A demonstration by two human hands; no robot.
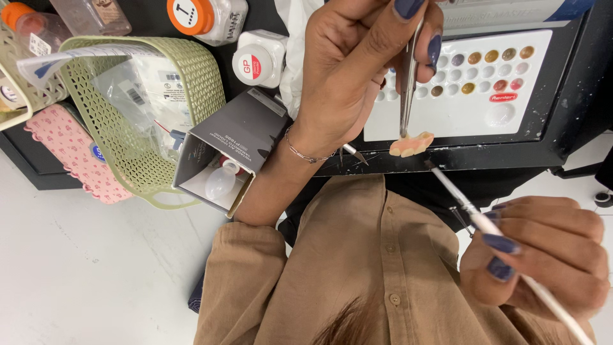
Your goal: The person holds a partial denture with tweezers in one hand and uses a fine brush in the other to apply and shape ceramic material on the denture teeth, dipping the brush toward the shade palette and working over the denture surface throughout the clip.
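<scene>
You wear a tan button-front shirt (357,255) with small matching buttons down the placket and long sleeves, one pushed up past the forearm. A thin silver chain bracelet (306,152) circles one wrist. Your fingernails (501,243) are painted a dark navy blue on both hands.

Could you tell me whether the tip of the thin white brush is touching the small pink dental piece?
No, the thin white brush tip stops short of the small pink dental piece, leaving a visible gap.
</scene>
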